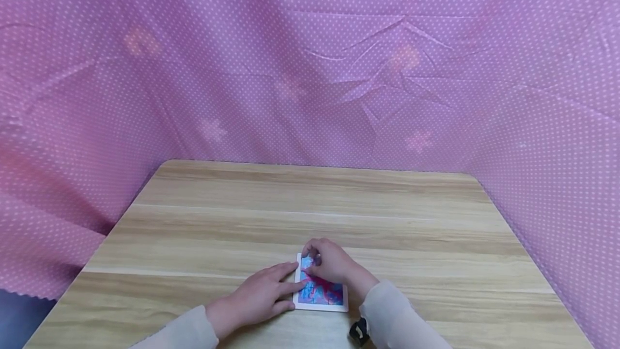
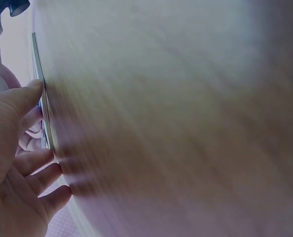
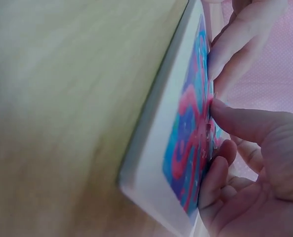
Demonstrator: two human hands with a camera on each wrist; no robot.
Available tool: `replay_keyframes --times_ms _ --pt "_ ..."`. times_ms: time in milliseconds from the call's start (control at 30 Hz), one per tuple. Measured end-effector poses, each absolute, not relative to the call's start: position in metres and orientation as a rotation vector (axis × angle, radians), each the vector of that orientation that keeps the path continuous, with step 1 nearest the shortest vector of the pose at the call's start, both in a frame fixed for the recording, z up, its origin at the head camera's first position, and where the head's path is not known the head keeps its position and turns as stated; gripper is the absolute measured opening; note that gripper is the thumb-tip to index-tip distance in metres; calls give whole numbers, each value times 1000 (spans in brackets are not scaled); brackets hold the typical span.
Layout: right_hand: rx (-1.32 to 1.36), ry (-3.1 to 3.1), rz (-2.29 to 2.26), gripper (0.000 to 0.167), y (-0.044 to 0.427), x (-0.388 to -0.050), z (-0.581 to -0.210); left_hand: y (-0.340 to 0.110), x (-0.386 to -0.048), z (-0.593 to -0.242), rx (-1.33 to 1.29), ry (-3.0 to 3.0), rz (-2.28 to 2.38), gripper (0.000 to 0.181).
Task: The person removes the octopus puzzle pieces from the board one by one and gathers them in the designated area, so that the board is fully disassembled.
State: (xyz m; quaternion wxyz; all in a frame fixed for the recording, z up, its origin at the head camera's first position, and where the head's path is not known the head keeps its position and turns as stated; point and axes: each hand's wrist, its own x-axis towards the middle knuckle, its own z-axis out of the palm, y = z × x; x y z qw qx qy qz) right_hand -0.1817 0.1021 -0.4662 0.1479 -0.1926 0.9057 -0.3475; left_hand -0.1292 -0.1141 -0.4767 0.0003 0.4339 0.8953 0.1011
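Note:
A small jigsaw puzzle (image 1: 319,291) in blue, purple and pink lies flat in its white frame (image 1: 319,307) near the table's front edge. My left hand (image 1: 259,292) rests along the frame's left side, fingers extended, one fingertip reaching onto the picture. In the left wrist view its thumb (image 2: 27,96) touches the frame's edge. Over the picture's upper part, my right hand (image 1: 329,262) bends its fingers and pinches at a puzzle piece (image 3: 218,132), mostly hidden by the hand. The right thumb (image 3: 235,118) touches the picture surface.
The wooden table (image 1: 339,214) extends ahead and to both sides. A pink dotted cloth (image 1: 310,69) hangs behind it and along its sides. A black device (image 1: 359,332) sits at the right wrist, beside the pale sleeve.

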Motion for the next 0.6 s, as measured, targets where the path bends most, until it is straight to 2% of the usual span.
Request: replay_keyframes --times_ms 600 --pt "-494 2512 -1188 20 114 -181 -462 -115 -131 -477 1352 2807 316 45"
